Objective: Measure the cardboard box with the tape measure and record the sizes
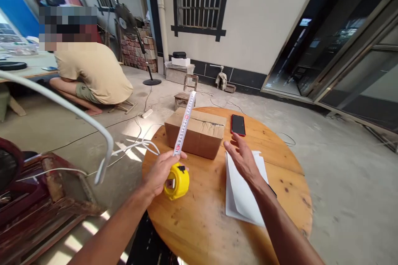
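My left hand is closed on a yellow tape measure, with the thumb lying near the base of the blade. The white blade sticks out upward and away, passing in front of a brown cardboard box; whether it touches the box I cannot tell. My right hand hovers with fingers apart over white paper sheets, holding nothing. Beyond its fingertips lies a phone with a red edge. A dark thin object shows partly beside my right forearm.
Everything rests on a round wooden table. A person in a tan shirt squats at another table at the left. A small wooden chair stands behind the box. A white curved bar reaches in from the left, with cables on the floor.
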The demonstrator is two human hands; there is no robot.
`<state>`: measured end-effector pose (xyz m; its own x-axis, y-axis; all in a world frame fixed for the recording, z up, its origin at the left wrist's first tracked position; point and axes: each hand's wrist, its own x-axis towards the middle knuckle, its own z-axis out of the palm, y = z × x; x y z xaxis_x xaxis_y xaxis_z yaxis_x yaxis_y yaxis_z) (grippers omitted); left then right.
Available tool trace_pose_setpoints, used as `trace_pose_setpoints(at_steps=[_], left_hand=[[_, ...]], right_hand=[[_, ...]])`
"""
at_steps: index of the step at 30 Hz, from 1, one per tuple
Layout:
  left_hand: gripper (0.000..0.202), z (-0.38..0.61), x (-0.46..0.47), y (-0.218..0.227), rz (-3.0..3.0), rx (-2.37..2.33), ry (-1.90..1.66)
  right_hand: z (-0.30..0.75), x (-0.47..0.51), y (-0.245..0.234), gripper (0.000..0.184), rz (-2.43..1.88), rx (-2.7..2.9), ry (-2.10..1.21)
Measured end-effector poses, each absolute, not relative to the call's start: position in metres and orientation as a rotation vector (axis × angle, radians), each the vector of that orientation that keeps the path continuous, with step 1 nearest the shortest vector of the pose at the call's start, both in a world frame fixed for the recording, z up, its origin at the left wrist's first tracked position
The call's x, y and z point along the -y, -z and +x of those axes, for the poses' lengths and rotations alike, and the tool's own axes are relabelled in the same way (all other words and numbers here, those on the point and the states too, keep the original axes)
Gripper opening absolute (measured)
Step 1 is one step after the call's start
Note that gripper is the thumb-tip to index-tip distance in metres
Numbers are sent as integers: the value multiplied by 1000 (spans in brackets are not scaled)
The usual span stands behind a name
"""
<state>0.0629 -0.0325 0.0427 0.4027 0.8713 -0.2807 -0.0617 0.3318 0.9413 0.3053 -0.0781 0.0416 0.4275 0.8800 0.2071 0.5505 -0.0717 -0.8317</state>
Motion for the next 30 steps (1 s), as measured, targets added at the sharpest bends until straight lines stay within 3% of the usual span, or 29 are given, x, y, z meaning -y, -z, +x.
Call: trace_pose_setpoints(at_steps=[4,7,17,25,30], left_hand=[[22,59,64,-46,1070,-906,-581],[21,69,84,-49,1090,-808,-451],[14,134,99,-34,1052,-650,-268],[16,150,85,5,992,-686,-159],[14,146,73,6,988,-581,-105]], right_hand=[[353,129,-39,40,-1966,1324,-310],[376,160,-30,30,-2234,1395,-234],[321,200,8,20,-2086,2041,-124],[331,208,19,22,-2019,1954,-25],[381,204,16,22,-2367,1680,213]])
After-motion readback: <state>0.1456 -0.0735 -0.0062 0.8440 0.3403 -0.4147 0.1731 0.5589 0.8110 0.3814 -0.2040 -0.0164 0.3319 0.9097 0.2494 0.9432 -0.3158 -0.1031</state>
